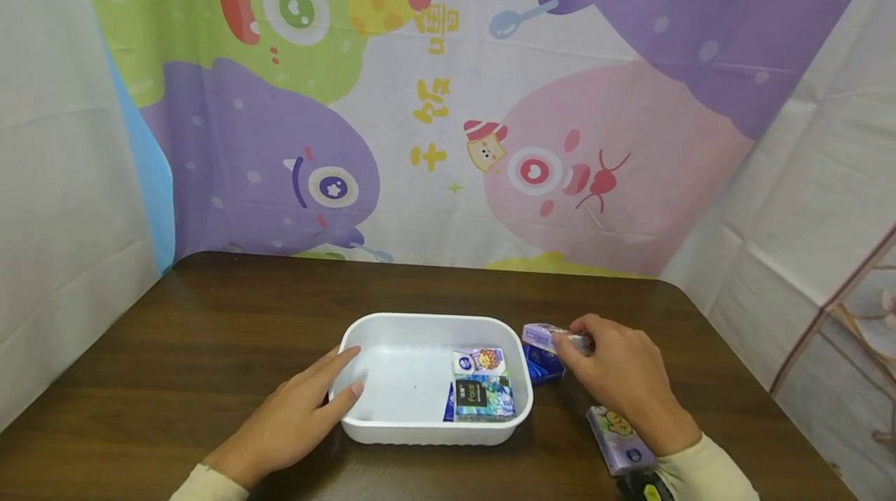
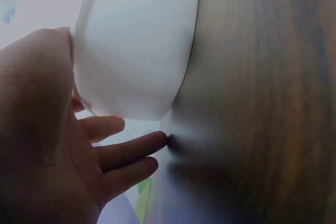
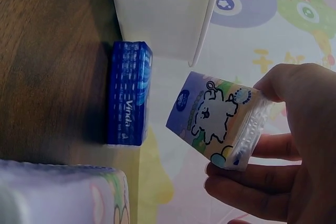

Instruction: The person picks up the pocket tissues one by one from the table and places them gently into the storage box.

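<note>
A white plastic tub (image 1: pixel 437 432) stands on the table. My left hand (image 1: pixel 294 411) rests at its left end, thumb and forefinger lying over the rim; in the left wrist view the other fingers (image 2: pixel 131 150) extend loosely beside the outer wall. Inside the tub's right end are a tissue pack with a cartoon face (image 1: pixel 479 362), a dark green-blue pack (image 1: pixel 484 397) and a partly hidden blue one. My right hand (image 1: pixel 623 365) pinches a purple tissue pack with a cartoon bear (image 3: pixel 210 111) between thumb and fingers, above a blue Vinda tissue pack (image 3: pixel 128 95) beside the tub.
Another purple tissue pack (image 1: pixel 619 439) lies on the table under the right forearm. A dark object with a yellow-green mark (image 1: pixel 651 489) is at the right wrist. Behind the brown table (image 1: pixel 175 361) hangs a cartoon cloth (image 1: pixel 434 213), with pale cloth at both sides.
</note>
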The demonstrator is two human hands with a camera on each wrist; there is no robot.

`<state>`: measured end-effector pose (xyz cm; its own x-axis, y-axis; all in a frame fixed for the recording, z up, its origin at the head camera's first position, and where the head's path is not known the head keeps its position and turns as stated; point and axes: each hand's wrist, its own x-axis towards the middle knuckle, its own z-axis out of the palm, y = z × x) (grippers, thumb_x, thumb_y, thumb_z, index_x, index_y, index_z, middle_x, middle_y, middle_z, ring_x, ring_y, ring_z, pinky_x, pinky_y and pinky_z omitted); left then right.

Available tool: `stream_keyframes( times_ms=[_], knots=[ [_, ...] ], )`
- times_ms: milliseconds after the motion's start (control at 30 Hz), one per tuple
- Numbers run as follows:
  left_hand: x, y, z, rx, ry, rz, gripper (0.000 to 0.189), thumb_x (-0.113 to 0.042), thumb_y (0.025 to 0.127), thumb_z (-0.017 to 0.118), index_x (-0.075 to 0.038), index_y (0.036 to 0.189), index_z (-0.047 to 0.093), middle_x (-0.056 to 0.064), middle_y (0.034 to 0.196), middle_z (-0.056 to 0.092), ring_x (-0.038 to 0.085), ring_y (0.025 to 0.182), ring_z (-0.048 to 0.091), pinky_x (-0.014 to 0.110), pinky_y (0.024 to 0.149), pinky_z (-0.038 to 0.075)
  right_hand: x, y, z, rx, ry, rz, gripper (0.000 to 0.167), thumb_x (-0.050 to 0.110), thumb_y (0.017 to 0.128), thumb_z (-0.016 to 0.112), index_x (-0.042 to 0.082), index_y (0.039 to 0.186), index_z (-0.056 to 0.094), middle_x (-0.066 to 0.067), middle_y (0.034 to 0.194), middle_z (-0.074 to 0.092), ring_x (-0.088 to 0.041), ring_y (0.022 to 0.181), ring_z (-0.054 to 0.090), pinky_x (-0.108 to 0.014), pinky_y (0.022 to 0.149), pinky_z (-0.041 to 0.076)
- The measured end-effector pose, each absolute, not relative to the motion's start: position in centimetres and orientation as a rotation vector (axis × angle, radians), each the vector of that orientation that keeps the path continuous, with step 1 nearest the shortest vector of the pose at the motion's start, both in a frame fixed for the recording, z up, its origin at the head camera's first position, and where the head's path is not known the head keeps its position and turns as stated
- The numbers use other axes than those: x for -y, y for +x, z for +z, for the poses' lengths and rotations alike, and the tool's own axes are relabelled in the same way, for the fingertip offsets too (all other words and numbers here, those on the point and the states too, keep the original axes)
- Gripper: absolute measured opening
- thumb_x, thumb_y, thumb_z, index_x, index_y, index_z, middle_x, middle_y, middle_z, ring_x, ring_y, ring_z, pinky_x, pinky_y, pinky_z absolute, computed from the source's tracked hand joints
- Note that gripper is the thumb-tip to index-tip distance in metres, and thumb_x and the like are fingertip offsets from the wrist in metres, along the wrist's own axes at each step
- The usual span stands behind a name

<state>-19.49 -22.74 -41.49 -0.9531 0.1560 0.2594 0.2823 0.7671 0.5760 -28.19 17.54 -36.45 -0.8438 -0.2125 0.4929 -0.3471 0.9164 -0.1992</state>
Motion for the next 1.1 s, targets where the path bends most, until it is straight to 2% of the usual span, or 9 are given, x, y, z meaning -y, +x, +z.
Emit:
stream_keyframes(
  times_ms=[300,867,1100],
  knots=[
    [22.6,-19.4,-41.5,2.730,-0.358,-0.925,0.056,-0.045,0.103,0.054,-0.013,0.149,0.051,0.016,0.152,0.045,0.035,0.134,0.048,0.058,0.104,0.041,-17.4,-28.2,-36.6,2.592,0.426,0.433,0.042,0.055,0.091,0.066,0.014,0.097,0.073,-0.001,0.089,0.073,-0.023,0.077,0.067,-0.049,0.070,0.053],
    [22.6,-19.3,-41.5,2.722,-0.358,-0.904,0.056,-0.046,0.103,0.054,-0.013,0.148,0.051,0.017,0.151,0.046,0.036,0.132,0.049,0.058,0.103,0.042,-16.5,-28.3,-36.7,2.550,0.478,0.518,0.038,0.052,0.092,0.066,0.015,0.095,0.073,0.000,0.089,0.072,-0.020,0.075,0.064,-0.046,0.070,0.053],
    [22.6,-19.4,-41.6,2.730,-0.348,-0.914,0.057,-0.049,0.103,0.052,-0.014,0.149,0.051,0.017,0.151,0.046,0.037,0.133,0.049,0.058,0.103,0.041,-16.3,-28.4,-36.8,2.477,0.530,0.512,0.031,0.047,0.091,0.070,0.016,0.092,0.073,0.001,0.086,0.072,-0.020,0.075,0.066,-0.045,0.069,0.053]
  ],
)
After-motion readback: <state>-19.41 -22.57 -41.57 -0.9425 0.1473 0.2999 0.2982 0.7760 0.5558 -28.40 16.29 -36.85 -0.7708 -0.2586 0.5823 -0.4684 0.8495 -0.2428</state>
